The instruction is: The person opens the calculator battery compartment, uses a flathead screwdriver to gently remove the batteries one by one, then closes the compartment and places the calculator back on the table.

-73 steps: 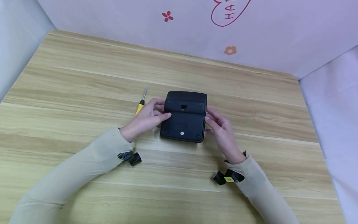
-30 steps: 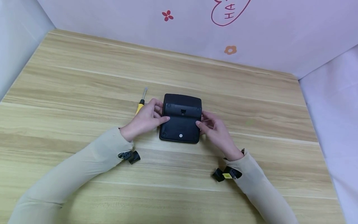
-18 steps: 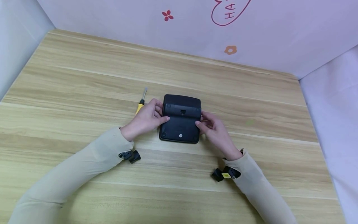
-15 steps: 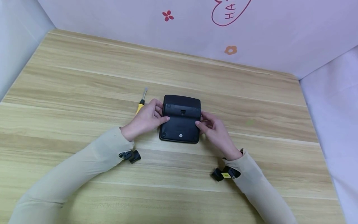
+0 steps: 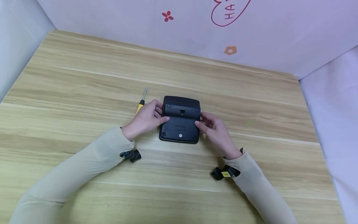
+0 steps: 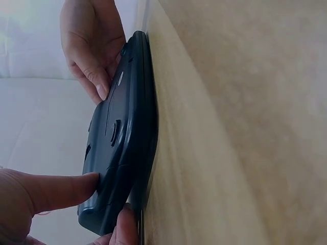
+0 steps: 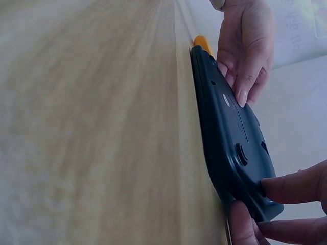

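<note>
A black calculator (image 5: 180, 124), back side up, lies at or just above the wooden table between both hands. Its back shows a slotted latch (image 5: 182, 112), round feet and a small white sticker (image 5: 180, 135). My left hand (image 5: 146, 118) pinches its left edge, thumb on the back and fingers at the side and beneath. On the opposite edge my right hand (image 5: 216, 130) holds it likewise. Both wrist views show the calculator's thicker end (image 6: 94, 217) between thumb and fingers (image 7: 242, 219). The keys side faces down and is hidden.
A screwdriver (image 5: 140, 105) with a yellow handle lies just left of my left hand, its handle partly hidden behind that hand. A white panel (image 5: 126, 21) with drawn flowers stands along the table's far edge (image 5: 167, 51). Pale panels border both sides.
Since the earliest frame the calculator has come down and shifted slightly left, and my right hand moved left with it, thumb further onto the back. Over the last second its far end dips slightly.
</note>
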`<action>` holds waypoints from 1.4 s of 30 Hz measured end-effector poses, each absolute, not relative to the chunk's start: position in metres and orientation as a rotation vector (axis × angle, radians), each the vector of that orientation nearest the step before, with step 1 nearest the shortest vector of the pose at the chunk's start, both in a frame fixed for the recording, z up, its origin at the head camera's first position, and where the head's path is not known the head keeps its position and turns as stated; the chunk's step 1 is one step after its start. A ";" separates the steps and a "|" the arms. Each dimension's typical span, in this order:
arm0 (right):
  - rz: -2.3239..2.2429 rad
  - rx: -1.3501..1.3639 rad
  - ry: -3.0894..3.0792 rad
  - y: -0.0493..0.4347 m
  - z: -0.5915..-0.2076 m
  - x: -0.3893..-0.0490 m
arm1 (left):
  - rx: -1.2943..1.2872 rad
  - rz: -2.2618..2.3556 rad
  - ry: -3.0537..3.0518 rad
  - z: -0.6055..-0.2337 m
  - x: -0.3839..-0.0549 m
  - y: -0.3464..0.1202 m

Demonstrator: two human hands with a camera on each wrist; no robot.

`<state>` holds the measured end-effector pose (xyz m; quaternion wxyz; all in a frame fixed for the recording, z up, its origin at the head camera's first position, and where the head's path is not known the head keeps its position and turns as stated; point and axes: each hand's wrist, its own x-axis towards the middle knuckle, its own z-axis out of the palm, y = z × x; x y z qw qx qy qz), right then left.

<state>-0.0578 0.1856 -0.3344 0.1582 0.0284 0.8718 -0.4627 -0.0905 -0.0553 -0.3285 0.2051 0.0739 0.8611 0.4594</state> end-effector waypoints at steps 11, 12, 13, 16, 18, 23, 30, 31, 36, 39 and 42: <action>-1.333 0.052 2.497 0.186 -0.336 -0.058 | 0.219 1.226 2.447 -0.331 -0.092 -0.056; -1.332 0.050 2.498 0.186 -0.336 -0.057 | 0.220 1.224 2.449 -0.331 -0.092 -0.057; -1.330 0.050 2.500 0.186 -0.335 -0.057 | 0.222 1.223 2.450 -0.331 -0.092 -0.057; -1.328 0.053 2.500 0.186 -0.336 -0.057 | 0.233 1.221 2.454 -0.332 -0.092 -0.057; -1.328 0.052 2.499 0.186 -0.336 -0.058 | 0.236 1.218 2.457 -0.331 -0.092 -0.057; -1.329 0.047 2.495 0.186 -0.336 -0.058 | 0.239 1.201 2.460 -0.331 -0.092 -0.057; -1.326 0.029 2.503 0.187 -0.337 -0.059 | 0.246 1.188 2.463 -0.331 -0.093 -0.057; -1.327 0.027 2.504 0.187 -0.337 -0.059 | 0.247 1.186 2.464 -0.330 -0.094 -0.057; -1.310 -0.006 2.526 0.186 -0.336 -0.060 | 0.250 1.176 2.488 -0.329 -0.094 -0.057; -1.251 -0.037 2.580 0.186 -0.334 -0.061 | 0.242 1.117 2.527 -0.327 -0.095 -0.058; -1.171 -0.092 2.680 0.187 -0.331 -0.062 | 0.247 1.060 2.558 -0.325 -0.096 -0.059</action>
